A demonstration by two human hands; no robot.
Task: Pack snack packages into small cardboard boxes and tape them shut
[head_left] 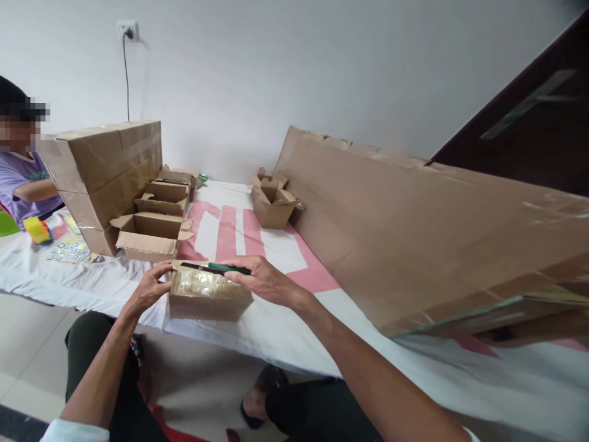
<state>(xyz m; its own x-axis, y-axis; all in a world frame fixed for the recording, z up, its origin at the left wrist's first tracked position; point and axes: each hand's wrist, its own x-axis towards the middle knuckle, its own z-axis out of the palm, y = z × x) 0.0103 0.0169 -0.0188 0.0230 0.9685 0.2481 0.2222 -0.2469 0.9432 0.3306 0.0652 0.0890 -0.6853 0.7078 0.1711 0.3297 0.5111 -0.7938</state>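
In front of me a small cardboard box stands at the table's front edge, its top covered with shiny clear tape. My left hand holds the box at its left end, fingers on the upper corner. A green utility knife is in my right hand, its dark blade pointing left along the far edge of the box top. How far the blade is into the box, I cannot tell. Just behind it, an open cardboard box has its flaps spread.
More open boxes line a stack of taped boxes at left. Other open boxes stand near a big leaning cardboard sheet. A yellow tape dispenser lies near a person in a purple shirt.
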